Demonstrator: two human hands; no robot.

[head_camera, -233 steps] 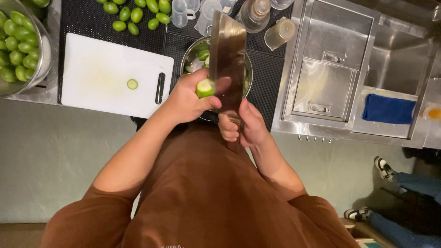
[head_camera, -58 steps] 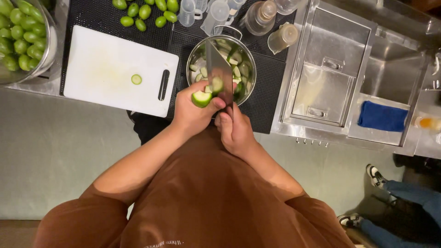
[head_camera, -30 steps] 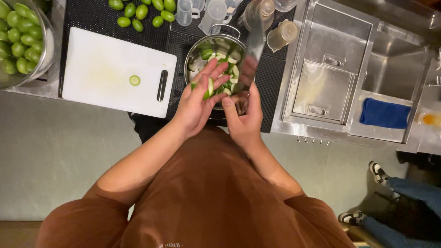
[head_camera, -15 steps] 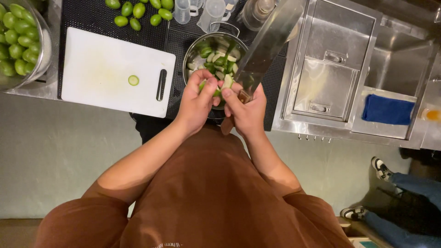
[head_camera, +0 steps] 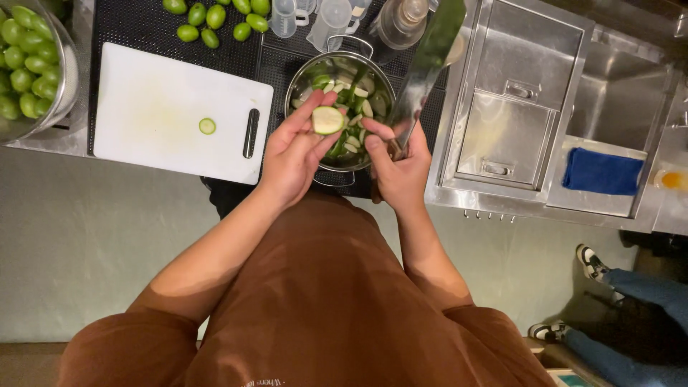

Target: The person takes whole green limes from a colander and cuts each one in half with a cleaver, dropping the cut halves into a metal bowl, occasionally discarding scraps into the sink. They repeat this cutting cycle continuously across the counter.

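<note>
Over the steel pot [head_camera: 304, 72], my left hand [head_camera: 297, 154] holds a cut green fruit [head_camera: 327, 120] between thumb and fingertips, its pale, round cut face turned up toward the camera; the fingers are curled only loosely, pinching the piece at its edges rather than wrapping it. The piece sits just above the pot's near rim, over the heap of pale and green fruit slices [head_camera: 352, 107] inside.

My right hand [head_camera: 401, 168] is closed around the handle of a broad cleaver [head_camera: 426, 64], thumb stretched toward the fruit; the flat, mirror-bright blade rises up and away from the hand, tilted over the pot's right side. The handle itself is buried in my fist, so I cannot make out its shape.

The pot is polished metal with loop handles and stands on a black dotted mat [head_camera: 147, 25]. To its left lies a white plastic cutting board [head_camera: 150, 107] with a slot grip and one thin green slice [head_camera: 207, 126] resting on it. Whole smooth green fruits [head_camera: 215, 18] are scattered above the board; a large metal bowl [head_camera: 64, 86] of more is cut off at the left edge. A folded blue cloth [head_camera: 602, 172] lies in the steel sink unit [head_camera: 523, 43] to the right.
</note>
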